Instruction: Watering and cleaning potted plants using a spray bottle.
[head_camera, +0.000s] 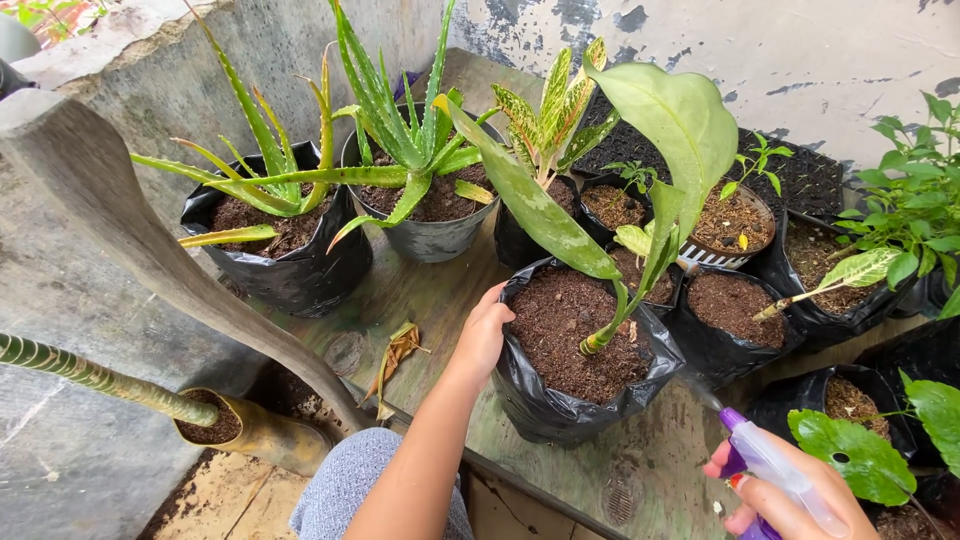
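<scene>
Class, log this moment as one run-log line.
left hand: grips rim of black grow bag | right hand: holds purple spray bottle, aimed at leafy plant | wooden bench

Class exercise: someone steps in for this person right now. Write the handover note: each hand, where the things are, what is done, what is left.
Left hand: grips the rim of the black grow bag holding the broad-leaved plant.
Right hand: holds the purple spray bottle, nozzle aimed at that bag.
Done: a faint mist shows near the nozzle; how wet the soil is cannot be told.
Left: the aloe pots and the other bags look untouched, though that is hard to judge.
</scene>
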